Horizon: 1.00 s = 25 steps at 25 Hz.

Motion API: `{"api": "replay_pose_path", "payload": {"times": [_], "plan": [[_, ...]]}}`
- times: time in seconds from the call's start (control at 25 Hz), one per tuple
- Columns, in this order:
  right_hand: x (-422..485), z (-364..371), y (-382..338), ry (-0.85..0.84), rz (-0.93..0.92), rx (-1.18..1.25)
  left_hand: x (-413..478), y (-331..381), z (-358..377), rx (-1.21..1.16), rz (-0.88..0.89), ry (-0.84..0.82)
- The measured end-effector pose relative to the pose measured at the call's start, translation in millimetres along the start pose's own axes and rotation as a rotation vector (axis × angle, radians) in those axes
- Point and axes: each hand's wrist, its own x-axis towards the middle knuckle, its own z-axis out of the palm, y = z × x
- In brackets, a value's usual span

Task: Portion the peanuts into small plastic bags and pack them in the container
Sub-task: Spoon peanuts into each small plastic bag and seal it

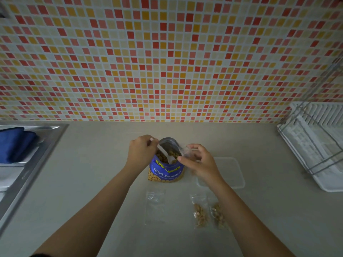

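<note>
The left hand [142,148] is gripping the handle of a white scoop [165,153], fingers curled closed around it, and is dipping the bowl into the open mouth of the blue peanut pouch [166,168] standing upright on the worktop [92,173]. The right hand [199,162] is pinching a small clear bag [187,151] by its rim, holding it just beside the pouch mouth, thumb and forefinger closed on the plastic. Both forearms are reaching forward from the lower edge and converging over the pouch, wrists bent slightly downward. Likely risks: the thin bag mouth collapsing as the scoop tips, scattering peanuts over the worktop, or the scoop levering the pouch over, since neither hand is steadying it. Near the person, two filled bags [200,215] are lying side by side, with an empty bag [155,204] to their left. The clear container [232,175] is sitting right of the pouch, apparently empty. A dish rack [315,154] and sink [37,145] are flanking the scene.
</note>
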Motion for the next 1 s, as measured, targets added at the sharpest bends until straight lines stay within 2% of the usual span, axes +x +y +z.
{"api": "replay_pose_path", "payload": {"times": [0.12,0.2,0.6,0.76,0.92,1.0], "plan": [[0.9,-2.1,-0.1,-0.021,0.044,0.041,1.1,-0.4,0.5,-0.394,-0.380,-0.059],[1.6,-3.4,0.1,-0.031,0.065,0.053,1.4,-0.3,-0.9,-0.497,-0.474,-0.065],[0.0,-6.1,-0.8,-0.045,0.073,0.074,7.4,-9.6,-6.5,-0.730,-0.588,-0.005],[-3.4,-7.1,-8.0,0.061,-0.061,-0.128,11.3,-17.6,-14.3,-0.777,-0.610,0.053],[-5.1,1.4,-17.1,0.082,-0.198,-0.437,18.0,-18.5,-31.9,-0.820,-0.629,0.140],[-2.3,9.2,-19.0,0.114,-0.250,-0.516,22.0,-12.8,-42.2,-0.859,-0.597,0.161]]}}
